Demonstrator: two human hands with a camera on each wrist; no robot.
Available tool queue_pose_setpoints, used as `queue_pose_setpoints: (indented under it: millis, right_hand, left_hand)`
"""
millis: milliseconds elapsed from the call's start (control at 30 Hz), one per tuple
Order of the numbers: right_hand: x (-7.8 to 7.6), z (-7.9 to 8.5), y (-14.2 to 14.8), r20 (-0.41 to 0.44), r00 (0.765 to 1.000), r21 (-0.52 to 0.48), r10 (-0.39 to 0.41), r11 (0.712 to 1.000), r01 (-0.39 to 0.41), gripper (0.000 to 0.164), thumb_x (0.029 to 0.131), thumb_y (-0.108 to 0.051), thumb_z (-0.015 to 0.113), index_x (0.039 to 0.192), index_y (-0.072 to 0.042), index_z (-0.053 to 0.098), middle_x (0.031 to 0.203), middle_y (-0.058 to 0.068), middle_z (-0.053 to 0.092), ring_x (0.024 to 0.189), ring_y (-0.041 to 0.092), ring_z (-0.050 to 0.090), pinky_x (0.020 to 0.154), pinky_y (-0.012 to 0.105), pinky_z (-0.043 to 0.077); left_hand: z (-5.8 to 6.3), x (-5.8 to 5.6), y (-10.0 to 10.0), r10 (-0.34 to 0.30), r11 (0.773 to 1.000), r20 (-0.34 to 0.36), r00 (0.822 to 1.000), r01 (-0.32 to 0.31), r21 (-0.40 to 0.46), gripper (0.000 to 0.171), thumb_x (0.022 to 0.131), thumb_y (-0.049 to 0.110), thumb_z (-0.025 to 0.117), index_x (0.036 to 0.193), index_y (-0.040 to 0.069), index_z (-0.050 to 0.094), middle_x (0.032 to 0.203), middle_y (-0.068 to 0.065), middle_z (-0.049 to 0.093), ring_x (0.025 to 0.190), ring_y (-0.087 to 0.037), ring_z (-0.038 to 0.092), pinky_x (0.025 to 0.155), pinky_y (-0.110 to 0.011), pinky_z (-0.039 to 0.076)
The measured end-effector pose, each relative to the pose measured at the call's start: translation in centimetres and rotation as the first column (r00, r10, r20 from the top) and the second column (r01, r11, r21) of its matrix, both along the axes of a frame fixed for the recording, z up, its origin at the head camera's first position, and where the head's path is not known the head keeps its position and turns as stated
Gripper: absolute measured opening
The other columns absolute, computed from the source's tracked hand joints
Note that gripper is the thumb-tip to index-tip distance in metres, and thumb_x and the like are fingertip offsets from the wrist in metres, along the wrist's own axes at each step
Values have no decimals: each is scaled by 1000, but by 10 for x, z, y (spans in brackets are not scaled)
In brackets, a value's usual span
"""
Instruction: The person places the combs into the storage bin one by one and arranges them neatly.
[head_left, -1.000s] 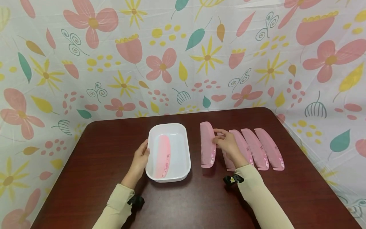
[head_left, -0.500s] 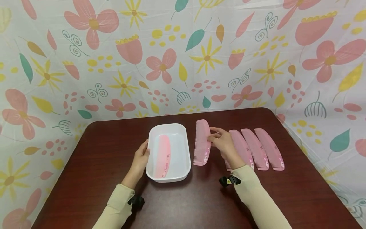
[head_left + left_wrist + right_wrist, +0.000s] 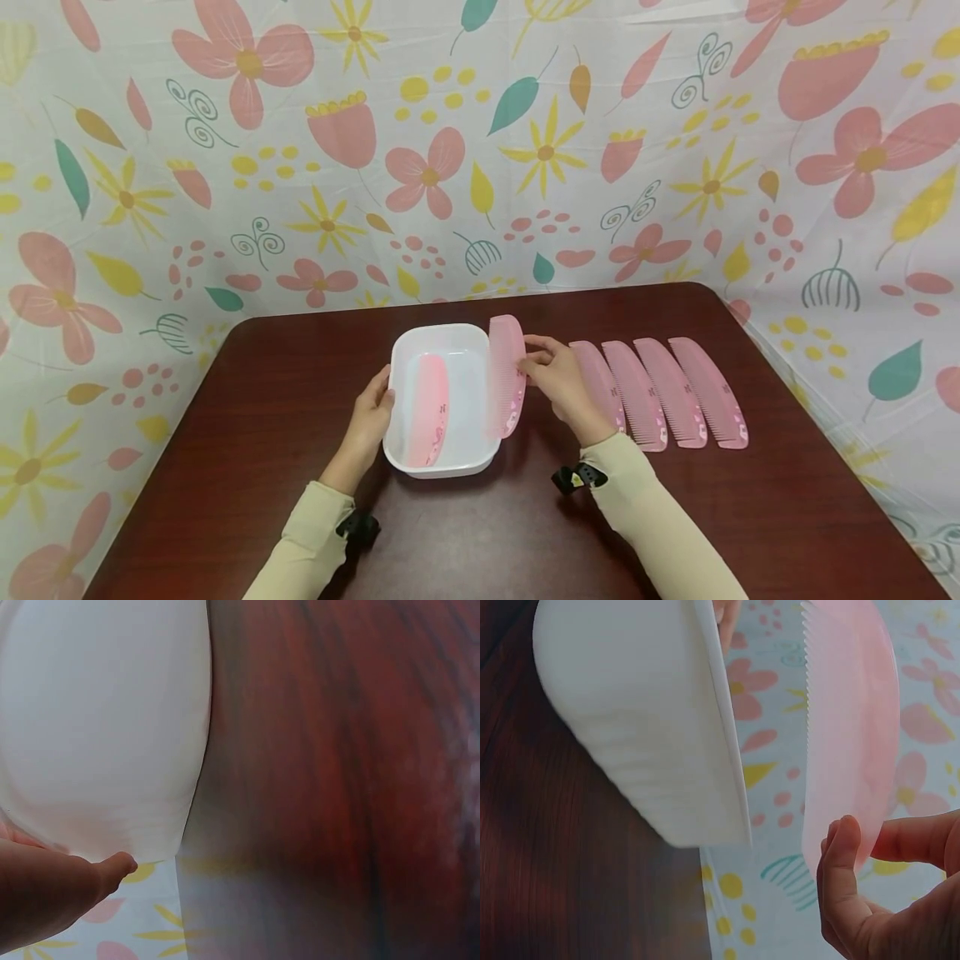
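Observation:
A white plastic tub stands on the table with one pink comb lying inside it. My left hand holds the tub at its left rim; the left wrist view has the thumb against the tub's wall. Between thumb and fingers, my right hand pinches a second pink comb by its spine, teeth facing left. This comb is raised and overlaps the tub's right rim in the head view. From the right wrist, the held comb shows upright beside the tub's side.
Several more pink combs lie in a slanted row at the right on the dark brown table. A white curtain with a flower and leaf print hangs behind the table. Both wrists wear a black strap.
My right hand has carried the held comb left, from near the row of combs to the tub's right rim. The left hand and the tub have stayed in place.

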State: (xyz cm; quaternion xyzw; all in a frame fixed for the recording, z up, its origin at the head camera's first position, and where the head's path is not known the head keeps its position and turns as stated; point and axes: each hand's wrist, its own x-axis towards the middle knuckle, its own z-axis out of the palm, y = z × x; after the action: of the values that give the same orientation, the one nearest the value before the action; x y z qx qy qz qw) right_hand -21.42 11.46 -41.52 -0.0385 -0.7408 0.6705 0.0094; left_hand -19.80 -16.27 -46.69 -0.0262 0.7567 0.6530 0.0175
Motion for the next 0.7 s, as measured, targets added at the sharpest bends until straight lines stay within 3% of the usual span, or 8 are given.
queue_pose_setpoints:
  millis: [367,700]
  right_hand:
    - [-3,-2,-32,4,1000,-11,7,1000,-7,44,82,5,66,126,4,58,88,20,67,69,15,63,67,33,59]
    - [-9,-11,-53,18,1000,51,24,998,-25,45,84,3,67,127,1,58,89,18,66,72,17,62,67,34,59]
  left_hand:
    - [-2,0,0,7,1000,-8,1000,-7,-11,49,101,0,36,149,-3,26,152,-25,29,140,-34,28,114,-48,23]
    - [0,0,0,-1,1000,-4,1000,1,-12,49,102,1,36,150,-2,26,153,-24,28,140,-34,27,115,-49,22]
